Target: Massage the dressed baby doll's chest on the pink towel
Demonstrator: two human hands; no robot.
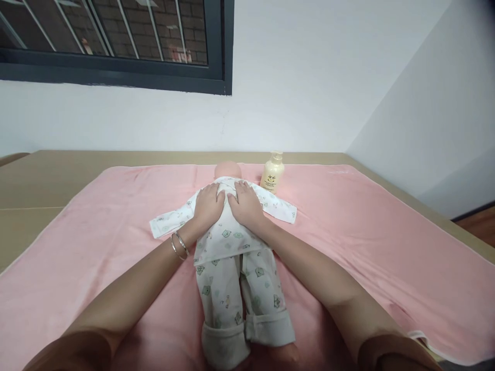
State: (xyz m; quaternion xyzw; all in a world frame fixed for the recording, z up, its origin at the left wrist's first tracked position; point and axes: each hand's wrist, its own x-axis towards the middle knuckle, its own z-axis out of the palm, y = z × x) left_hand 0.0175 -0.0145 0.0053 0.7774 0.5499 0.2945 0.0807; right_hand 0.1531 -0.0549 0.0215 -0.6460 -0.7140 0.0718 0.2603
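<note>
A baby doll in a white patterned top (228, 232) and matching trousers (222, 293) lies on a pink cloth (348, 232), its bald head (228, 169) pointing away from me. My left hand (209, 206) rests flat on the left side of the doll's upper body, fingers extended. On the right side lies my right hand (246, 205), also flat, its thumb near the left thumb. The doll's sleeves spread out to both sides. Both trouser cuffs are rolled, and part of a foot (286, 354) shows below the right one.
A pale yellow bottle (272, 174) stands on the cloth beyond the doll's right sleeve. The cloth covers much of a light wooden table (38, 180). Behind it is a white wall with a dark-framed window (220, 46) at the upper left.
</note>
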